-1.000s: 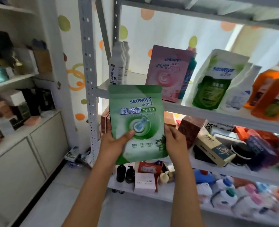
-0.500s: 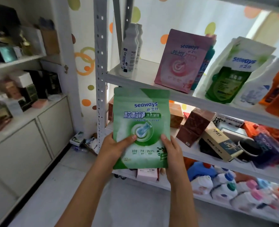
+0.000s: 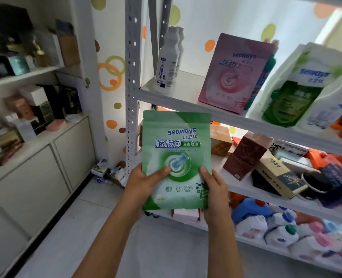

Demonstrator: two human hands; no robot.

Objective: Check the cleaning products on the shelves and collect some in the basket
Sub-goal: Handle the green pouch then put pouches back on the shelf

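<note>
A green Seaways laundry-bead pouch (image 3: 177,141) stands upright in front of me, label facing me. My left hand (image 3: 144,182) grips its lower left edge, thumb across the front. My right hand (image 3: 213,189) grips its lower right edge the same way. Behind it is the white metal shelf unit (image 3: 186,98). On the upper shelf stand white bottles (image 3: 167,63), a pink Seaways pouch (image 3: 234,73) and a green-and-white refill pouch (image 3: 298,91). No basket is in view.
The middle shelf carries brown boxes (image 3: 246,155), a cream box (image 3: 280,177) and dark packets. Blue and white detergent bottles (image 3: 266,223) crowd the bottom shelf. A perforated upright post (image 3: 133,77) stands left of the pouch. White cabinets (image 3: 35,177) with small boxes line the left wall.
Both hands have lowered the green pouch a little, still gripping it the same way. My view has shifted left and down, so the shelves sit further right and higher in the frame.
</note>
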